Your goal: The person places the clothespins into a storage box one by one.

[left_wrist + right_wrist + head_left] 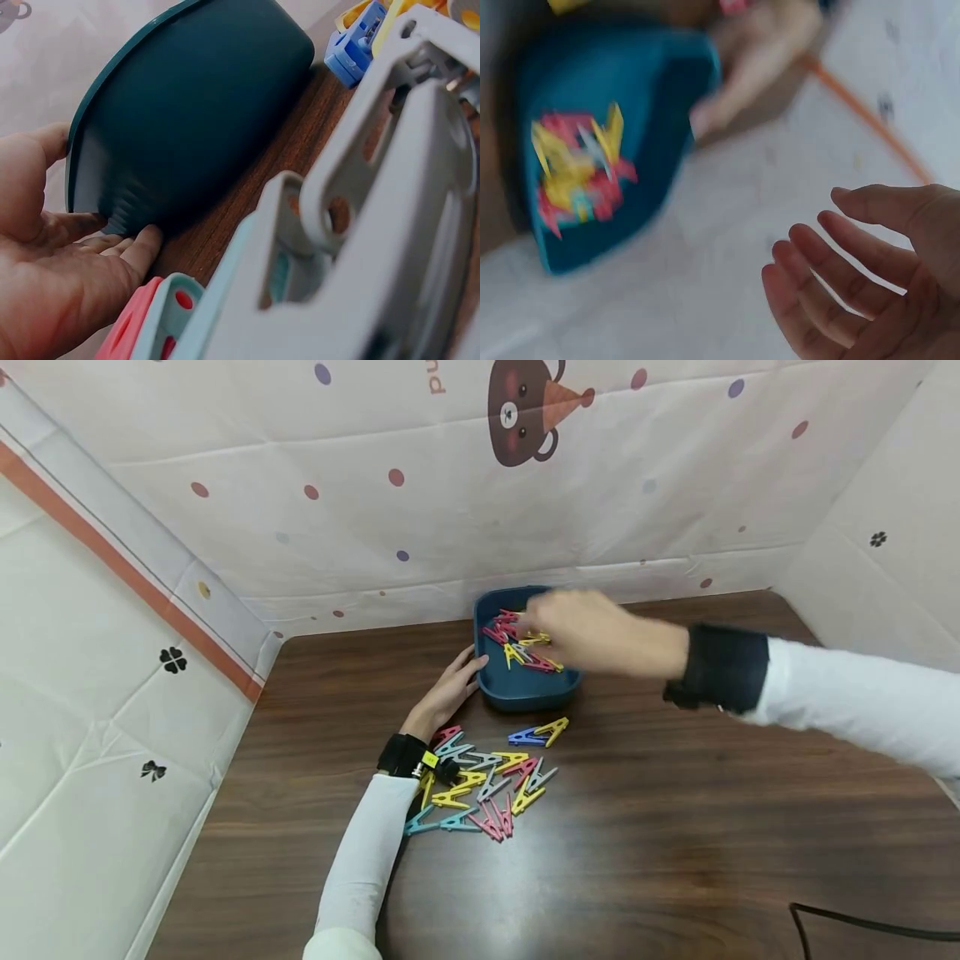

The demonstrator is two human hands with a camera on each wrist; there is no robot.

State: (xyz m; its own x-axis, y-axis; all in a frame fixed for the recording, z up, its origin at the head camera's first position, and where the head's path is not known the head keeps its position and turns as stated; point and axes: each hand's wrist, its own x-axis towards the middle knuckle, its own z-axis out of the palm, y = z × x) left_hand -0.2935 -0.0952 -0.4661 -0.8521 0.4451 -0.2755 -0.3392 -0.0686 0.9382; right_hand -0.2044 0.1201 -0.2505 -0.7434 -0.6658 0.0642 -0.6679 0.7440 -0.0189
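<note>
A dark blue plastic bin (pixel 525 702) stands at the back of the table, with pink, yellow and grey clothespins (pixel 537 665) inside. My left hand (pixel 447 692) grips the bin's left side, thumb at the rim and other fingers against the outer wall, as the left wrist view shows. Over the bin's right side is my right hand (pixel 581 631), blurred in the head view. From the right wrist, that right hand (pixel 862 277) has loosely bent, spread fingers and holds nothing. A loose pile of clothespins (pixel 491 762) lies in front of the bin, partly under my left wrist.
A blue clothespin (pixel 527 737) and a yellow clothespin (pixel 553 729) lie between pile and bin. Patterned white cloth (pixel 450 518) hangs right behind the bin. A black cable (pixel 870 922) crosses the table's front right. Brown tabletop (pixel 675 827) extends right of the pile.
</note>
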